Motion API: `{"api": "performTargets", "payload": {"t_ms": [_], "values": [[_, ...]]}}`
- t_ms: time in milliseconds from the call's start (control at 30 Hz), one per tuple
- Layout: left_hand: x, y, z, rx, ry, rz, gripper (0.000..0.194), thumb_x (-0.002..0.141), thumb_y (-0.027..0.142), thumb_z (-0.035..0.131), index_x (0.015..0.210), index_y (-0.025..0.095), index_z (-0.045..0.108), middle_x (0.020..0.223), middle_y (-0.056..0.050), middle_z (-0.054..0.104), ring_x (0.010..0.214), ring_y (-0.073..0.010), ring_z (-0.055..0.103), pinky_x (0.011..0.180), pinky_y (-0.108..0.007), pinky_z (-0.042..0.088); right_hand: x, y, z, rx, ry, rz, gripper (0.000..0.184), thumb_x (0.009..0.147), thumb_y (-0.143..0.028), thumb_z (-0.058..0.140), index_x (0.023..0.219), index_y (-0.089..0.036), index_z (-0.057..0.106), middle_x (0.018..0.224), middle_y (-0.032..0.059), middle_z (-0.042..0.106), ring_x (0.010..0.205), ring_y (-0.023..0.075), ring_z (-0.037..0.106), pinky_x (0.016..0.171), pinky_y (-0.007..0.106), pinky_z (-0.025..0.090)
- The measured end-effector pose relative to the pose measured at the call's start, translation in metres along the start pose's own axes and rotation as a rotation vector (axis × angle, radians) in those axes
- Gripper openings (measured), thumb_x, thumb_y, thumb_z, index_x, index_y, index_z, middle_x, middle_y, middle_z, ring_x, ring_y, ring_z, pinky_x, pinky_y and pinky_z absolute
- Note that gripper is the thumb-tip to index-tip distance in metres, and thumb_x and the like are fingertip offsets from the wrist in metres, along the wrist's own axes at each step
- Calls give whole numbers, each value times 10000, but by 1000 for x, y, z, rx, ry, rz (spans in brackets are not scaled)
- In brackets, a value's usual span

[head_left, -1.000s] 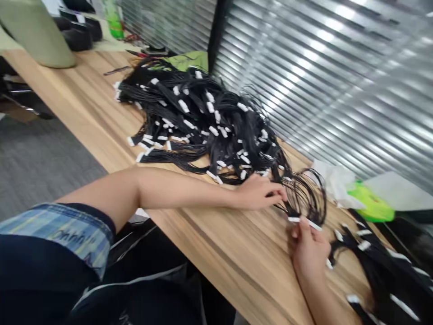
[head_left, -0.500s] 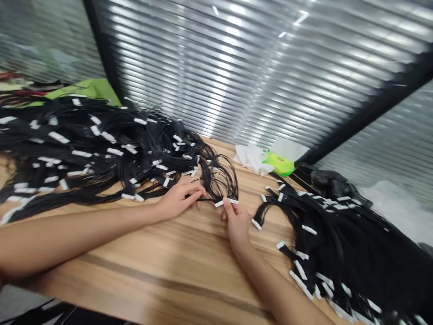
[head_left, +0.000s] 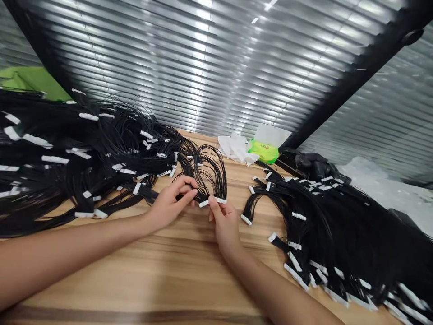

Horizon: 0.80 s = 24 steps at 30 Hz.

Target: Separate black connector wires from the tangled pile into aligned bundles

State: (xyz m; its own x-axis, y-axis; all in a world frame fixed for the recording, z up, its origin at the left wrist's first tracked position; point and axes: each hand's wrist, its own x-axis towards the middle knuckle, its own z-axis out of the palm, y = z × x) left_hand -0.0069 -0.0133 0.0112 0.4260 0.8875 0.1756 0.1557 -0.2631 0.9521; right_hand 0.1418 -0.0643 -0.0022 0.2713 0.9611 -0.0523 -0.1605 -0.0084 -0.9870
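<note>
we face silvery blinds (head_left: 189, 58) behind our wooden bench (head_left: 135, 280), where a left heap (head_left: 104, 131) and a right heap (head_left: 358, 230) of black wires lie. between these heaps our left hand (head_left: 171, 201) and right hand (head_left: 227, 223) are near but apart, the left curled beside a looped bundle (head_left: 223, 180) of wires, though we cannot tell if it grips any, and farther back a green tissue pack (head_left: 264, 151) sits beside crumpled white tissues (head_left: 235, 146). our right thumb and fingers are clamped on two white plugs (head_left: 221, 201) at the near end of that bundle.
</note>
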Motion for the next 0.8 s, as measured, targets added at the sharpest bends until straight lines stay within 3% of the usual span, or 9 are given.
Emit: {"api": "performTargets", "payload": {"t_ms": [200,367,500,667,800], "values": [[-4,-2,-9,111,-9,80,125,921,290,457,979,192,509,693,39,593,684,-101,582,692,-226,434,0,2,-2,-36,44,-8,414,745,-532,641,544,-195,506,483,-54,416,492,99,358,503,243,321],[-4,-2,-9,120,-63,25,187,934,347,445,961,192,547,503,73,568,477,-84,523,567,-211,391,0,5,-4,-63,39,7,406,735,-551,648,588,-186,548,488,-51,423,482,100,356,490,244,320],[-5,-2,-8,116,-91,7,231,934,381,456,1005,197,576,501,68,622,473,-97,567,606,-233,417,-1,7,-7,-92,23,1,410,752,-552,636,589,-187,546,487,-47,424,484,104,367,495,248,329],[1,-6,-16,427,-6,300,197,919,370,517,937,233,658,700,42,718,662,-115,616,784,-279,399,-2,8,-8,-107,19,-6,422,751,-561,638,583,-186,539,482,-50,421,482,102,364,498,249,322],[7,-10,-24,713,35,586,200,925,345,522,882,277,705,689,54,700,624,-99,559,768,-280,356,-2,8,-7,-117,19,-7,439,742,-570,643,561,-189,521,484,-50,425,488,102,367,504,247,324]]}}
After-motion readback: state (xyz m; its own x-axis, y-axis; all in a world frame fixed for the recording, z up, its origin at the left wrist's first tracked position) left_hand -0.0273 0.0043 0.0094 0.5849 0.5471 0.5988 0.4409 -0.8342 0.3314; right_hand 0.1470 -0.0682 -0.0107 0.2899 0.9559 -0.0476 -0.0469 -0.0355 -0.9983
